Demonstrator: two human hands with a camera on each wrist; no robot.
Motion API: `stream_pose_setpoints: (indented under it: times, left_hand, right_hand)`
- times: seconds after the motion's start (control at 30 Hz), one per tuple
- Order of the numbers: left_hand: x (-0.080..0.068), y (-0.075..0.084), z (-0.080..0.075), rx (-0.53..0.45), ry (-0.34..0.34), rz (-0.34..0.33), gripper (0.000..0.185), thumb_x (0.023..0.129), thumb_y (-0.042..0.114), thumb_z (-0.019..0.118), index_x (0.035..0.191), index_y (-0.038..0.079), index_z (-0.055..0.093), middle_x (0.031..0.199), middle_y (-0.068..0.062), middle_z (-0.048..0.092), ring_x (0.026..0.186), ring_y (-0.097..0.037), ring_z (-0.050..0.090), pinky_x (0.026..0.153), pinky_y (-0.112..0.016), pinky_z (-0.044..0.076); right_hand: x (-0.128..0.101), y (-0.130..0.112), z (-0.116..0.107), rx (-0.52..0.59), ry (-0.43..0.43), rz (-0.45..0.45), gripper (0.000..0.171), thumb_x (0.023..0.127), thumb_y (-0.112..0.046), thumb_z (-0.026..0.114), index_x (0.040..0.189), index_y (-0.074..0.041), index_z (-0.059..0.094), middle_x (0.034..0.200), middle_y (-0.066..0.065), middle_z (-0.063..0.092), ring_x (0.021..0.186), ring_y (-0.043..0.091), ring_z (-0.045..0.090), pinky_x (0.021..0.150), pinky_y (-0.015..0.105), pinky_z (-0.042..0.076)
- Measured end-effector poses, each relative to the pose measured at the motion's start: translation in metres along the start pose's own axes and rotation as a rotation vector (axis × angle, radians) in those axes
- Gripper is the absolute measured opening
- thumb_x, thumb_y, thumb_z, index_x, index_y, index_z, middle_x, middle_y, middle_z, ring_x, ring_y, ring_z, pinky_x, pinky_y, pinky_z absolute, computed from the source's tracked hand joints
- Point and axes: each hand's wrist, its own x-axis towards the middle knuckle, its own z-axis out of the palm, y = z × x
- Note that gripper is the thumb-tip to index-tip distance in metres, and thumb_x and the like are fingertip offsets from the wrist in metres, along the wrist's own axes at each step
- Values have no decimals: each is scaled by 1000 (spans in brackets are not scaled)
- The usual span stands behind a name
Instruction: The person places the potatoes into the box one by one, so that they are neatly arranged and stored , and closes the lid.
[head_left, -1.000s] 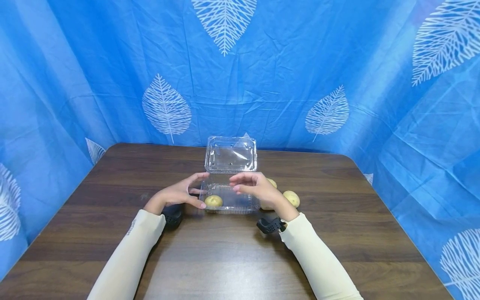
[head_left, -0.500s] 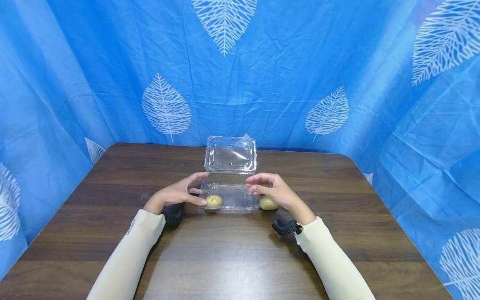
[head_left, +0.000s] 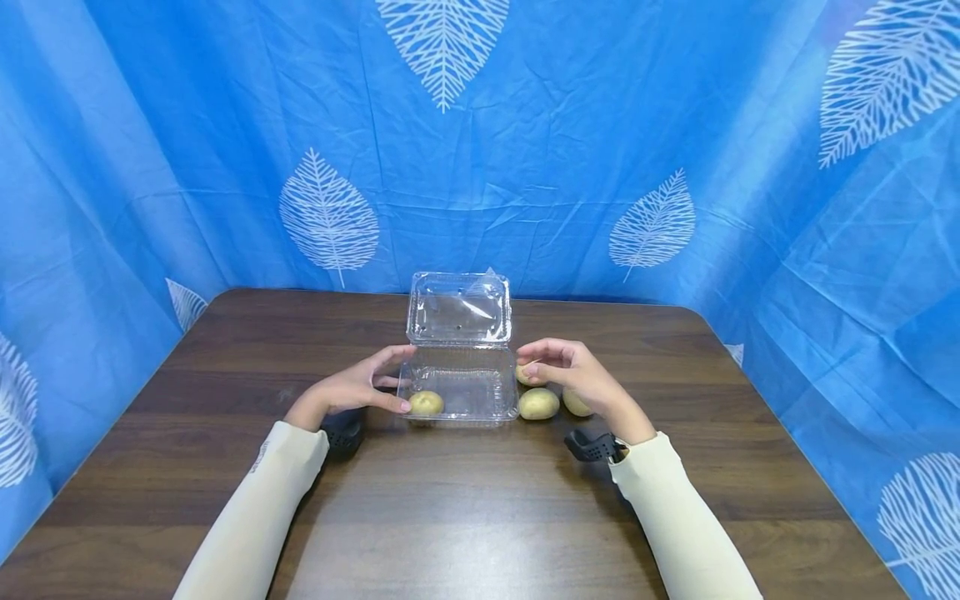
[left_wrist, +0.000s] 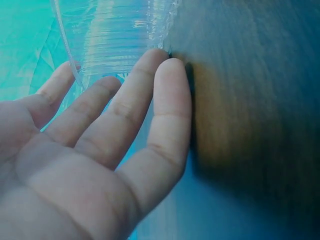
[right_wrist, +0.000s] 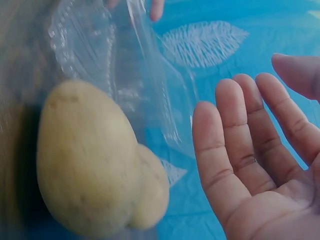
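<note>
Potatoes, three of them, lying loose on the desk just beside the right wall of the clear box (head_left: pixel 459 392), toward the desk's far edge: nearest potato (head_left: pixel 538 404) almost touching the box's front right corner, second potato (head_left: pixel 576 402) just to its right and half hidden behind the wrist, third potato (head_left: pixel 526 374) sitting a little farther back, under the fingertips. Hovering directly above that far one, right hand (head_left: pixel 573 372), fingers straight and relaxed, spread, holding nothing; in the right wrist view, palm facing the potatoes with a gap between, not touching. Running roughly side to side along the desk, the nearest potato's long axis. Lying well apart from these, on the box's other side, left hand (head_left: pixel 352 387), flat-fingered, pressing against the left wall of the box near its front left corner, thumb at the rim, gripping nothing. Being far nearer to the loose potatoes, then, the right hand. Resting already inside the box, at its front left corner, a fourth potato (head_left: pixel 426 402). Standing upright at the back, the hinged lid (head_left: pixel 459 308).
</note>
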Motion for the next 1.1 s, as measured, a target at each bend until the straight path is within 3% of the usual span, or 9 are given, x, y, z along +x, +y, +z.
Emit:
stream_pose_setpoints:
  times: [0.17, 0.43, 0.6, 0.73, 1.1]
  left_hand:
    - [-1, 0, 0, 1, 3, 2, 98, 86, 14, 79, 157, 0, 13, 161, -27, 11, 137, -50, 37, 103, -55, 44]
    - [1, -3, 0, 7, -2, -3, 97, 86, 16, 79, 157, 2, 14, 161, -26, 13, 138, -48, 37, 103, -55, 44]
    - [0, -5, 0, -1, -2, -5, 96, 87, 17, 78, 158, 4, 14, 162, -25, 13, 140, -47, 35, 105, -56, 42]
    - [-1, -6, 0, -7, -2, -1, 96, 88, 17, 77, 158, 6, 13, 162, -24, 12, 141, -47, 33, 106, -55, 41]
    - [-1, -11, -1, -4, -9, 25, 96, 88, 18, 77, 158, 5, 13, 162, -26, 14, 140, -49, 33, 104, -55, 43]
  right_hand:
    - [-3, 1, -12, -17, 24, -8, 40, 94, -3, 65, 127, 17, 54, 121, 35, 59, 98, 26, 69, 88, 43, 56]
    - [-11, 2, -31, -39, 68, 30, 41, 95, -6, 66, 129, 13, 54, 127, 38, 56, 102, 30, 68, 92, 52, 52]
    - [-12, 5, -42, -49, 106, 45, 41, 95, -7, 67, 130, 11, 55, 128, 38, 55, 99, 20, 70, 91, 47, 54]
    - [-13, 9, -49, -41, 134, 69, 44, 95, -8, 67, 132, 13, 52, 128, 35, 56, 99, 19, 69, 93, 49, 53]
    - [-17, 23, -63, -36, 153, 114, 47, 97, -9, 65, 134, 15, 49, 129, 33, 56, 107, 30, 66, 92, 43, 55]
